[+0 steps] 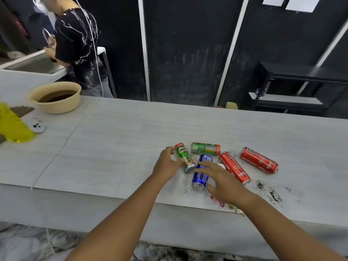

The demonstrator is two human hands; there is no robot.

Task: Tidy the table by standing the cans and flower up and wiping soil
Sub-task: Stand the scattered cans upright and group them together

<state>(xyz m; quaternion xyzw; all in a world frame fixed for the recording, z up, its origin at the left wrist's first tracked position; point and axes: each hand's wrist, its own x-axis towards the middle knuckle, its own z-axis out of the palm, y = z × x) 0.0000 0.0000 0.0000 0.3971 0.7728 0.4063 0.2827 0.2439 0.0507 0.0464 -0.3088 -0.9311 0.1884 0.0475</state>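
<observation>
Several cans lie on their sides on the pale table point(116, 140): a green Milo can point(185, 157), a second green can point(205, 148), a blue can point(201, 173) and two red cans point(234, 167) point(259, 160). My left hand point(166, 164) curls around the Milo can's left side, thumb and fingers touching it. My right hand point(224, 180) hovers open over the blue can's lower end. A pink flower point(220, 201) lies mostly hidden under my right wrist. Black soil point(274, 194) is scattered to the right of the cans.
A beige bowl point(56, 97) with dark contents stands at the back left, beside a yellow cloth point(13, 125) and a white controller point(36, 125). A person stands at a sink beyond the table's left end. Dark shelves are at the far right.
</observation>
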